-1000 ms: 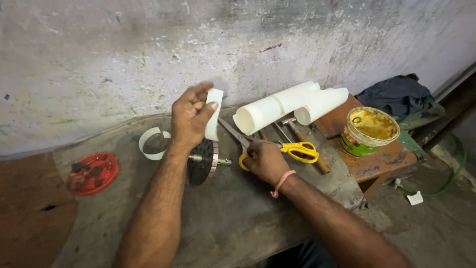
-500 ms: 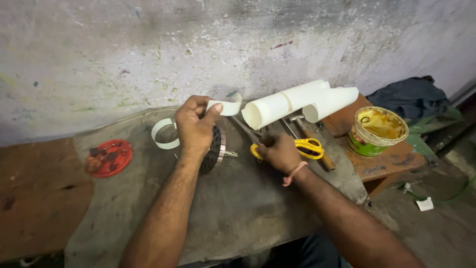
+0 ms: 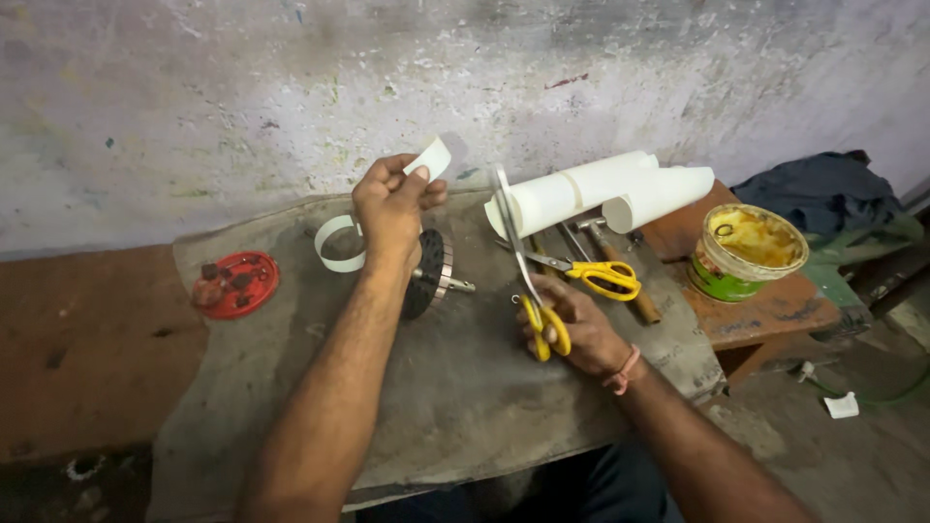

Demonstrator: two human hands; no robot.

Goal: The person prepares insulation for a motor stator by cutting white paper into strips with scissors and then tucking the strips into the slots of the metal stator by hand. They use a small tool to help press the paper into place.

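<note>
While the left hand [image 3: 389, 205] pinches a white paper strip [image 3: 429, 157] raised above the surface [image 3: 465, 387], the right hand [image 3: 572, 334] grips yellow-handled scissors [image 3: 528, 281], blades upward: cutting appears pending and calls for aligning blade and strip.

Your left hand [image 3: 389, 205] pinches a white paper strip [image 3: 430, 156] above the table [image 3: 465, 387]. Your right hand [image 3: 573, 334] grips yellow scissors [image 3: 528, 281], blades toward 12 o'clock. Paper rolls [image 3: 591, 189] at 1, glue tin [image 3: 748, 250] at 3.
</note>
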